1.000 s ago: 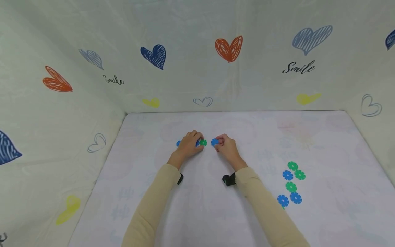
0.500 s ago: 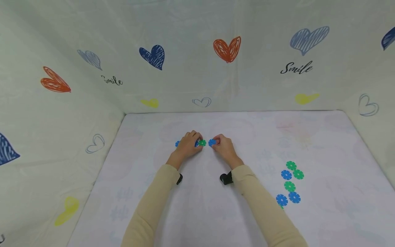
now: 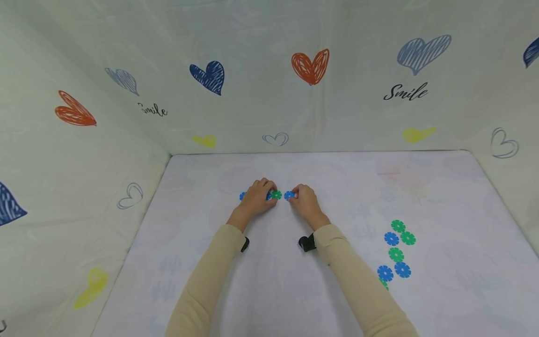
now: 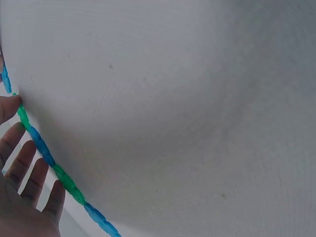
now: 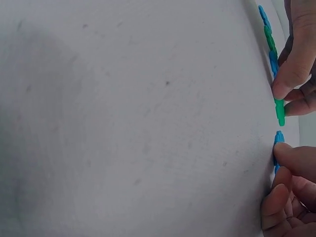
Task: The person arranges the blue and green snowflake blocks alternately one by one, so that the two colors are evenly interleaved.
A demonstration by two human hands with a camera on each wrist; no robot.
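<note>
My left hand grips a row of joined blue and green notched flower-shaped building discs. A green disc ends the row at the right, between thumb and fingers. In the left wrist view the alternating row runs past the fingers, and the right wrist view shows the thumb on the green end disc. Facing it, my right hand pinches a single blue disc between thumb and fingertips. A small gap separates that blue disc from the green end. My left hand hides part of the row from above.
Several loose discs lie on the right of the white table: a green disc at the back, a blue disc nearer. My right sleeve partly covers another green disc. A heart-printed sheet rises behind the table.
My right hand has moved slightly left with the blue disc, narrowing the gap to the green end disc. The left hand keeps its hold on the row and has hardly moved.
</note>
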